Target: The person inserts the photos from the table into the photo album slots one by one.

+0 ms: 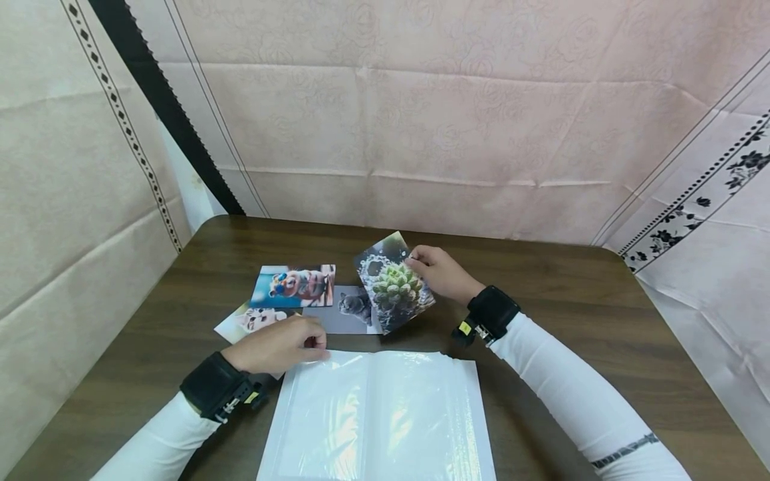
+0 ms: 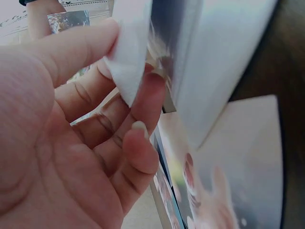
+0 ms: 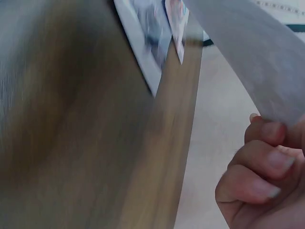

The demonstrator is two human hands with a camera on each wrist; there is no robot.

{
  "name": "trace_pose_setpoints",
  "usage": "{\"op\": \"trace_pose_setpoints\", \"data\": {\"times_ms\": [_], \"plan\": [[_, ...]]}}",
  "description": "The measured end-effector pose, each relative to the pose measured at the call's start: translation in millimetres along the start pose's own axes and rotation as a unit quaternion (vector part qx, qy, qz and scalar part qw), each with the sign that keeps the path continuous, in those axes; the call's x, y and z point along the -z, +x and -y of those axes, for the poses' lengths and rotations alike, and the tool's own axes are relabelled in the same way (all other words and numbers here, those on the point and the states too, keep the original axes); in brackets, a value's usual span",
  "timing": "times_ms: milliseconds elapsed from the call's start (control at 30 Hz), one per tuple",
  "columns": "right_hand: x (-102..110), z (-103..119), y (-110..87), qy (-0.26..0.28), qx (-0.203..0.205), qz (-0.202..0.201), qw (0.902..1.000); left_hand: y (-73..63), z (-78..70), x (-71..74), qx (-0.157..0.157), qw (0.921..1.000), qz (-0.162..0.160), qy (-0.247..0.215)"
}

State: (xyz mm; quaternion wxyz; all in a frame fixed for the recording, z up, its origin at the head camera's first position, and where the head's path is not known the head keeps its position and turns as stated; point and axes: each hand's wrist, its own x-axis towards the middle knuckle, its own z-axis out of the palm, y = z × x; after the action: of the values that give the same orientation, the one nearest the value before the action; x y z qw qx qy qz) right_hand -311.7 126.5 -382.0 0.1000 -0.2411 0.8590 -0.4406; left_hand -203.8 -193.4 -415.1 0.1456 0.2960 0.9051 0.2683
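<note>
On the left of the brown wood-grain table [image 1: 571,294], a pale rectangular photo [image 1: 238,325] lies partly beneath the left hand [image 1: 279,344]. That hand pinches a white page of the open, white album with glossy clear plastic sleeves [image 1: 424,414], thumb on one side and fingers on the other. The album lies at the near middle, its sleeves bright with glare; what they hold cannot be told. Beyond the hand, a blue rectangular photo of a pinkish figure [image 1: 291,287] overlaps the pale photo and, to its right, a grey photo of a grey cat [image 1: 325,322]. Farther right, the right hand [image 1: 442,272] pinches the right edge of a dark photo of a green succulent [image 1: 394,284], tilted in front of the grey photo's right end.
</note>
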Motion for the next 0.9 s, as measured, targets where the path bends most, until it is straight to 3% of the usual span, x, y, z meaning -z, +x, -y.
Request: {"op": "trace_pose_setpoints", "data": {"times_ms": [200, 567, 900], "plan": [[-15, 7, -2.3, 0.027, -0.014, 0.018, 0.9994, -0.1, 0.3, 1.5, -0.001, 0.9999, 0.009, 0.005], [-28, 10, -10.2, 0.024, -0.034, 0.03, 0.9987, 0.3, 2.4, 2.9, 0.017, 0.9996, 0.018, -0.014], [-38, 10, -15.3, 0.046, -0.028, 0.026, 0.9982, 1.8, 5.2, -0.4, -0.023, 0.9995, 0.006, -0.022]]}}
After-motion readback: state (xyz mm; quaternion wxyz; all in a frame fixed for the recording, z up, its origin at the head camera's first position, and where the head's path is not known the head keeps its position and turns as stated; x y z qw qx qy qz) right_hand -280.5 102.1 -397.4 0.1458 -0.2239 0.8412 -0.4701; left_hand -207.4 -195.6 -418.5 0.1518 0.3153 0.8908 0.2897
